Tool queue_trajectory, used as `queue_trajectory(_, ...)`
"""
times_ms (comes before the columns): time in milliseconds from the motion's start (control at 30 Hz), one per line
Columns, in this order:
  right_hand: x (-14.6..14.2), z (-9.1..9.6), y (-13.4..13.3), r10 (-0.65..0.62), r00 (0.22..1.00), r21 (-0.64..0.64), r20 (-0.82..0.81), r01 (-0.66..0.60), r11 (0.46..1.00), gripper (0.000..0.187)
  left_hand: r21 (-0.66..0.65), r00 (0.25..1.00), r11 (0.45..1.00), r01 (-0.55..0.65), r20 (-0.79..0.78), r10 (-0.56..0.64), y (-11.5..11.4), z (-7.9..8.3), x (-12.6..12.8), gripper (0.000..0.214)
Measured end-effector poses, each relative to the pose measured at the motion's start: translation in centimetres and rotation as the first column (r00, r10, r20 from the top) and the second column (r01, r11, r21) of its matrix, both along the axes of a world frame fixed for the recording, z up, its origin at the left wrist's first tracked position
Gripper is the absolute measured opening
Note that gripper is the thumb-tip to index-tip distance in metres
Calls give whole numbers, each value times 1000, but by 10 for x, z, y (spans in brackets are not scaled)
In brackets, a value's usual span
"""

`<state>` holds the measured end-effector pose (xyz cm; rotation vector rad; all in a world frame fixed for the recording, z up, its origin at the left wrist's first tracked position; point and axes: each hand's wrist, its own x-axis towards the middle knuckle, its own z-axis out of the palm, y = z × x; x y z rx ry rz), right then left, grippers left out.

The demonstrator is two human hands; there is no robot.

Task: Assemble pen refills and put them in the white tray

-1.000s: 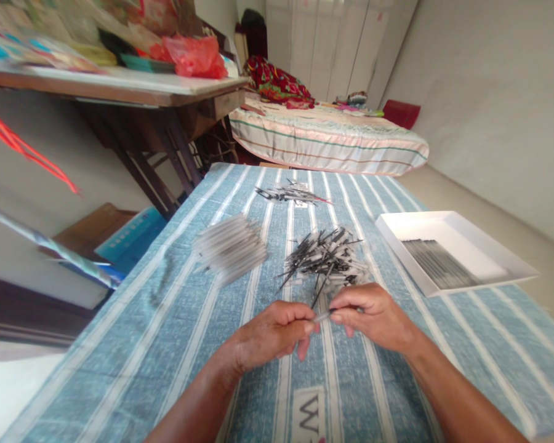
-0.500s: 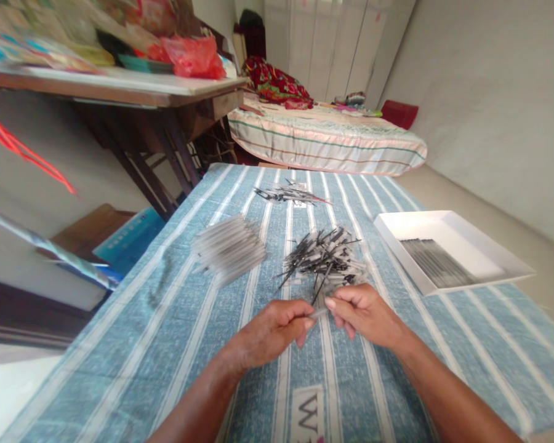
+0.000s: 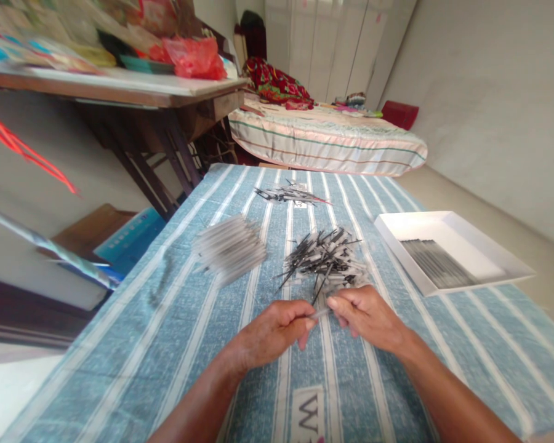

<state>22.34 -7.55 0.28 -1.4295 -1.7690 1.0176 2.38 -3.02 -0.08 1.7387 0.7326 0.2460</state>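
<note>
My left hand [image 3: 279, 329] and my right hand [image 3: 367, 317] face each other over the near middle of the table. Both pinch a short translucent tube [image 3: 321, 312], the left at one end and the right at the other. Just beyond my fingers lies a loose heap of black and whitish thin plastic pieces [image 3: 325, 255]. To its left, pale translucent tubes [image 3: 231, 249] are stacked side by side in a blurred bundle. A white shallow box [image 3: 484, 261] on the right holds a row of dark thin rods [image 3: 436, 263].
Farther back on the striped blue cloth [image 3: 203, 369] is a smaller scatter of thin dark and clear pieces [image 3: 290, 194]. A wooden table [image 3: 166, 92] with a red plastic bag [image 3: 194, 56] stands at the left. Beyond is a bed [image 3: 332, 138].
Almost nothing differs. Both hands stay pinched on the tube; the right hand has shifted very slightly to the right.
</note>
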Motion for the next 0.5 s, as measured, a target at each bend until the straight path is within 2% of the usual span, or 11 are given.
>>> queue_trajectory(133, 1, -2, -1, 0, 997, -58, -82, -5, 998, 21, -8, 1000, 1000, 0, -9, 0, 0, 1, 0, 27)
queue_trajectory(267, -1, -1, -1, -7, 1000, -46, -20, 6, 999, 39, -5, 1000, 1000, -8, -6, 8, 0, 3, 1, 27)
queue_trajectory(400, -1, 0, 0, -30, 996, -70, -86, 24, 997, 22, -21, 1000, 1000, -19, -10, 18, -1, 4, 1, 28)
queue_trajectory(500, 0, -1, -1, -32, 998, -98, -61, 26, 995, 33, -8, 1000, 1000, -5, -8, 5, -1, 4, 2, 28)
